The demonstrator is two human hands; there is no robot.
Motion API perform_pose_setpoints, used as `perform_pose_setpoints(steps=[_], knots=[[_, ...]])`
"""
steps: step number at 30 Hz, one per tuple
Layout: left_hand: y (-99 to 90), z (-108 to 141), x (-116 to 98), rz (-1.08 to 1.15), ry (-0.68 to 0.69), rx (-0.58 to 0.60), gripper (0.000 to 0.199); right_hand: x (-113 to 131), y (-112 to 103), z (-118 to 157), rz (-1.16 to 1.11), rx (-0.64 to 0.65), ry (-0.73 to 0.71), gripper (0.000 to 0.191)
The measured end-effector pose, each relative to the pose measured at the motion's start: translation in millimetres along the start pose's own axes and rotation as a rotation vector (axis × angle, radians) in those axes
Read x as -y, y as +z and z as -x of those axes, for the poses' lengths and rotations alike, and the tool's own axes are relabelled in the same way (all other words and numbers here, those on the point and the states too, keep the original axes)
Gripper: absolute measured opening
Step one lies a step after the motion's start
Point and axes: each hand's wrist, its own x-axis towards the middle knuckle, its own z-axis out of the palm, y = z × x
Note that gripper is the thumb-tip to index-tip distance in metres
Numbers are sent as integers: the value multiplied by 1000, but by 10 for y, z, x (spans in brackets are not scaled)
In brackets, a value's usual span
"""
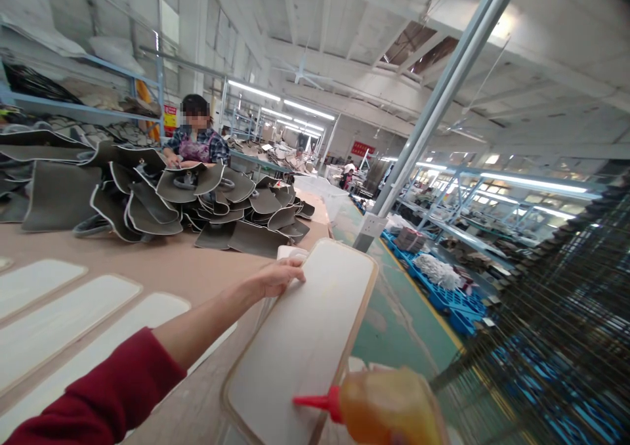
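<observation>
My left hand [281, 277], in a dark red sleeve, grips the upper left edge of a long white panel [300, 327] with rounded corners and a tan border. Its thumb lies on the white face. The panel slants up and away at the table's right edge. Over its lower right part, a squeeze bottle [388, 405] of amber liquid lies tilted on its side. The red nozzle [312, 402] points left, close to the panel's face; whether it touches I cannot tell. No fingers of my right hand show around the bottle.
Several similar white panels [69, 323] lie on the brown table [207, 268] at left. Behind them is a heap of grey-brown pieces with white edges [142, 202], with a person [201, 136] beyond. At right are a metal post [433, 110], green floor [388, 314], blue pallets [443, 300] and a wire rack [556, 300].
</observation>
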Motion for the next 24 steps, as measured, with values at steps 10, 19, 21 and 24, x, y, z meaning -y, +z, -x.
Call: perform_pose_setpoints(steps=[10,19,21,24], knots=[[169,-69,116,-33,24,126,38,238,181,-453,-198,-294,-66,71],[205,-146,142,-17,-14,155,41,292,288,-414,-174,-265,-132,77],[251,-170,144,-20,-23,179,40,278,235,-559,-144,-329,-178,74],[269,-267,152,-31,-49,144,37,122,158,-450,-63,-242,-131,78]])
